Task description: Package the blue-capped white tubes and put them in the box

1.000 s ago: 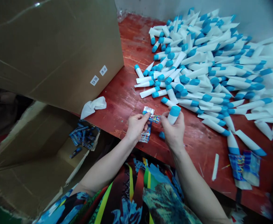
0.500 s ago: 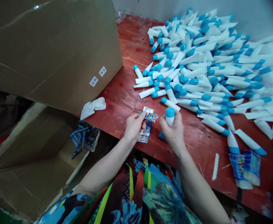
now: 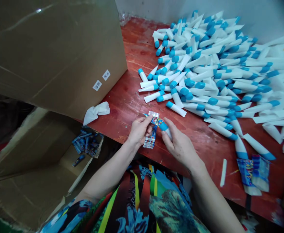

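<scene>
My left hand (image 3: 139, 131) pinches a small printed plastic sleeve (image 3: 154, 119) at the near edge of the red table (image 3: 129, 100), with a bundle of more sleeves (image 3: 150, 139) held under its fingers. My right hand (image 3: 178, 144) holds a white tube with a blue cap (image 3: 165, 127), its cap end touching the sleeve's mouth. A big pile of the same white tubes (image 3: 217, 71) covers the table's right and far part.
A large cardboard box (image 3: 54, 48) stands at the table's left. A lower open carton (image 3: 35, 174) beside the table holds several wrapped tubes (image 3: 86, 143). A white cloth (image 3: 95, 111) lies by the box. More printed sleeves (image 3: 253, 171) and a loose white strip (image 3: 223, 173) lie at right.
My right hand has turned the tube from upright to lying flat and brought its cap end leftward to the sleeve held by my left hand.
</scene>
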`<state>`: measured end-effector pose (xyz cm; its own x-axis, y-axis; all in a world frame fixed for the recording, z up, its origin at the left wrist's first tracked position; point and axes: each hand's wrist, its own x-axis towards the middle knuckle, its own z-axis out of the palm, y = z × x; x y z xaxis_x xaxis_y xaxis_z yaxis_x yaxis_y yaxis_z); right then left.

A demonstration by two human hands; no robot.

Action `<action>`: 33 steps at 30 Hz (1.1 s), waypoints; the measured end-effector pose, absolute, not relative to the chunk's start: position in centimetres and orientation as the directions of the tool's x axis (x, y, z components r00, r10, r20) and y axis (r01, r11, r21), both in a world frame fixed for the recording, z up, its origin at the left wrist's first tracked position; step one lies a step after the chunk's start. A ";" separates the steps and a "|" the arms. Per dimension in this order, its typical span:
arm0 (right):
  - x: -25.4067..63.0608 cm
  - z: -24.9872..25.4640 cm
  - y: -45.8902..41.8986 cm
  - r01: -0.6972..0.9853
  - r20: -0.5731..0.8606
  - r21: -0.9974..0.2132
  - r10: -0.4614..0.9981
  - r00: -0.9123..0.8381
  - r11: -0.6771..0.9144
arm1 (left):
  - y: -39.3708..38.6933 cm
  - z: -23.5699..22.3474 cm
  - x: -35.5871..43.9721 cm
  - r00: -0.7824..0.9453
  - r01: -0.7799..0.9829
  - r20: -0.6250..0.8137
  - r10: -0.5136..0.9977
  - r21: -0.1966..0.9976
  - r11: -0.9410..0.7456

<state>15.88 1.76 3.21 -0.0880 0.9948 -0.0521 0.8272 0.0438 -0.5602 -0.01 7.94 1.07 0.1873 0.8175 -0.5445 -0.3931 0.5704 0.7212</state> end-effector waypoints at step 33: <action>16.2 2.1 1.1 0.302 -0.080 -0.951 0.997 -0.006 -0.074 | 6.2 1.7 0.0 0.395 -0.369 -0.498 0.772 0.684 0.630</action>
